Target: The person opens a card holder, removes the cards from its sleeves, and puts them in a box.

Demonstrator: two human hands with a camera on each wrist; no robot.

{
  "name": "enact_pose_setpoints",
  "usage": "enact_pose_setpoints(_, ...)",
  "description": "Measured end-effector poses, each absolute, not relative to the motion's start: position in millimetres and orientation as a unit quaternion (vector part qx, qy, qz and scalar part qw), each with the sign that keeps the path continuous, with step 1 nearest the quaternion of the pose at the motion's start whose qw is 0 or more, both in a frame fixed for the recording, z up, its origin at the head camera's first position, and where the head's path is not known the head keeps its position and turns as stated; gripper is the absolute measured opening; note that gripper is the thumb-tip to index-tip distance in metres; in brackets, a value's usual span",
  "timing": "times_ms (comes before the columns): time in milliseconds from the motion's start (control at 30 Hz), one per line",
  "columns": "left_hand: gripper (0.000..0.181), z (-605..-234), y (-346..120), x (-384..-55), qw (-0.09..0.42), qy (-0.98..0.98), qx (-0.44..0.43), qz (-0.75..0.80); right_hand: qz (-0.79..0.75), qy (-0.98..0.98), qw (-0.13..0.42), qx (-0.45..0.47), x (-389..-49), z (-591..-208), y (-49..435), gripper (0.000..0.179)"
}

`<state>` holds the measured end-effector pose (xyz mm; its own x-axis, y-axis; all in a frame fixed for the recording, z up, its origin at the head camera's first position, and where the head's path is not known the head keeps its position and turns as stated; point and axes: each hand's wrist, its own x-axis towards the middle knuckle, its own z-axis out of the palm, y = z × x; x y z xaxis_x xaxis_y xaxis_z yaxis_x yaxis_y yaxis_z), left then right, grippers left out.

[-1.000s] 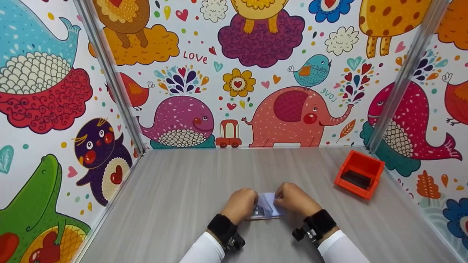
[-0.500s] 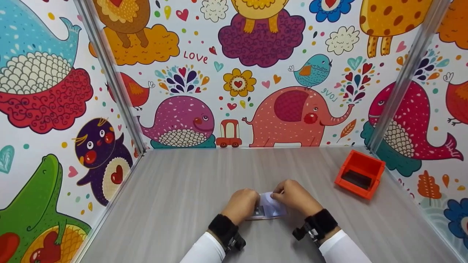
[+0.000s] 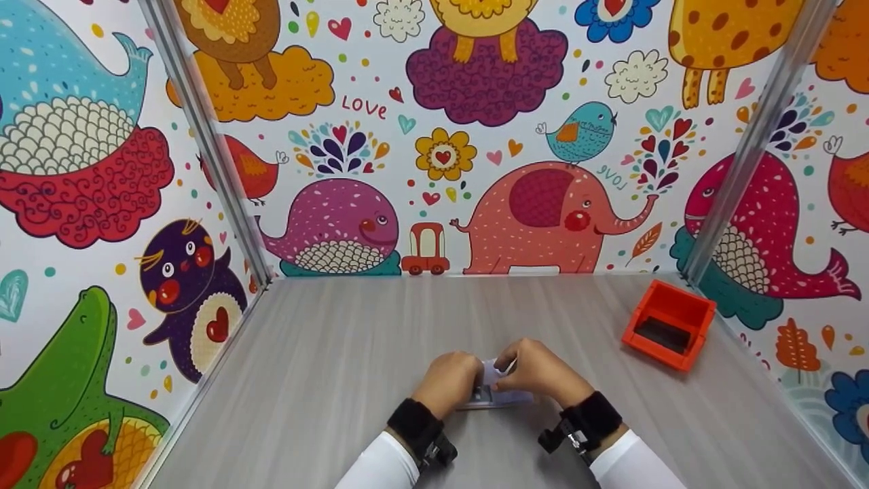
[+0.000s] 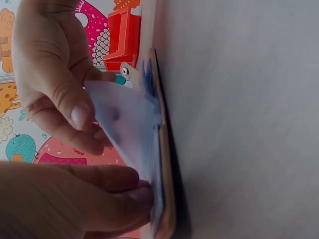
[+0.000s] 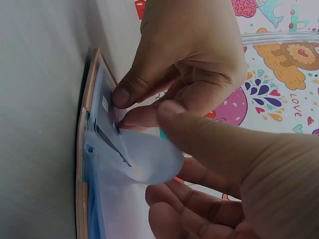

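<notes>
A thin card holder (image 3: 499,399) with a brown cover and clear plastic sleeves lies unfolded on the table, low in the middle of the head view. My left hand (image 3: 447,384) grips its left part; in the right wrist view the thumb presses a dark card (image 5: 105,99) in a sleeve there. My right hand (image 3: 543,370) is bent over the middle, with fingers and thumb at the free edge of a raised clear sleeve (image 5: 149,157). That sleeve stands up and curves in both wrist views. A snap tab (image 4: 127,72) sticks out at the holder's far end.
An orange-red bin (image 3: 696,312) with something dark inside stands at the table's back right. Cartoon-printed walls (image 3: 434,81) enclose the grey table (image 3: 339,353) at the back and sides. Black bands (image 3: 414,422) with cameras circle both wrists.
My right hand has shifted left toward the left hand, bringing the raised sleeve over with it. More of the right side of the card holder shows. The left hand stays nearly still.
</notes>
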<state>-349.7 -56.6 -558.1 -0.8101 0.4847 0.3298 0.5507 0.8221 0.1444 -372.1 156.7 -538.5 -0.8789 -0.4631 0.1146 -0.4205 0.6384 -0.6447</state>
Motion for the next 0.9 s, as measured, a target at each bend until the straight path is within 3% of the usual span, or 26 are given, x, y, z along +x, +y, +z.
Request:
enact_pose_setpoints(233,0.017,-560,-58,-350,0.124,-0.944,-0.26,-0.161,-0.334,0.912,0.024,-0.238,-373,-538,161,0.021)
enact_pose_setpoints(367,0.022,-583,-58,-367,0.129,-0.942,-0.262,-0.166,-0.333,0.914,0.003,-0.231,-375,-539,164,0.021)
enact_pose_setpoints(600,0.029,-648,-59,-415,0.135,-0.947,-0.253,-0.142,-0.349,0.921,0.001,-0.171,-379,-545,168,0.05)
enact_pose_setpoints(900,0.027,-661,-59,-423,0.133,-0.953,-0.237,-0.133,-0.338,0.933,0.033,-0.117,-381,-549,170,0.068)
